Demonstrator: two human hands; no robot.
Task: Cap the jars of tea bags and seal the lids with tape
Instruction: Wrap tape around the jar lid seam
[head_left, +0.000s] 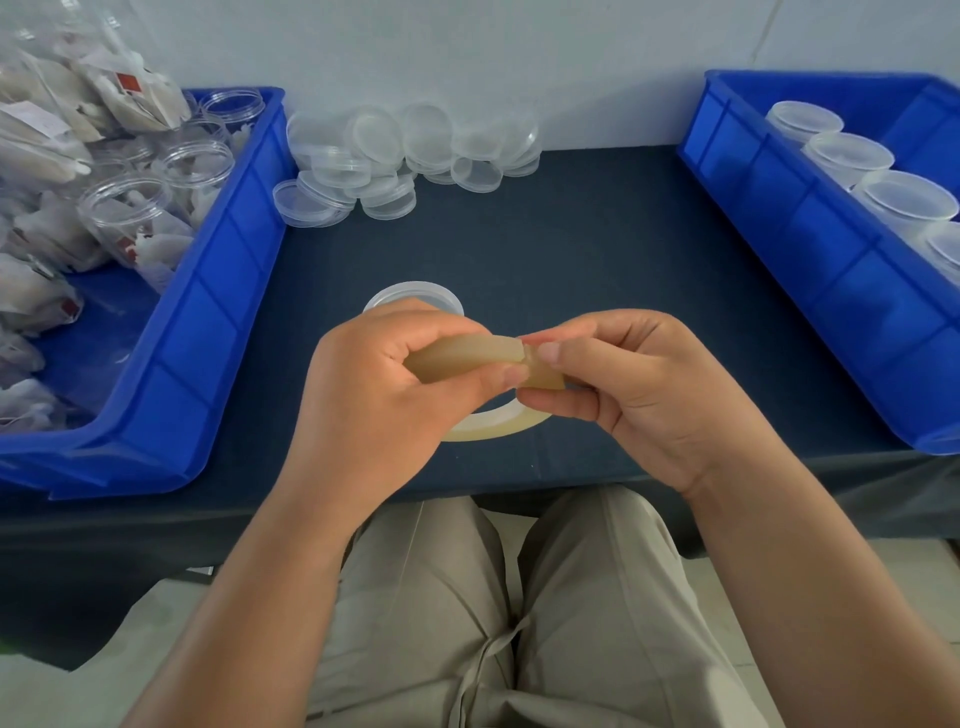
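Above the dark table, left hand (395, 389) gripping tape roll (467, 353), right hand (613, 379) pinching its loose end

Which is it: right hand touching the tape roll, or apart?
Touching. The head view shows the right hand pinching the tape roll at its peeled end between thumb and forefinger while the left hand grips the roll.

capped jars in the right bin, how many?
4 capped jars, in one row in the right blue bin: farthest, second, third, nearest, cut by the frame edge. More may sit out of view.
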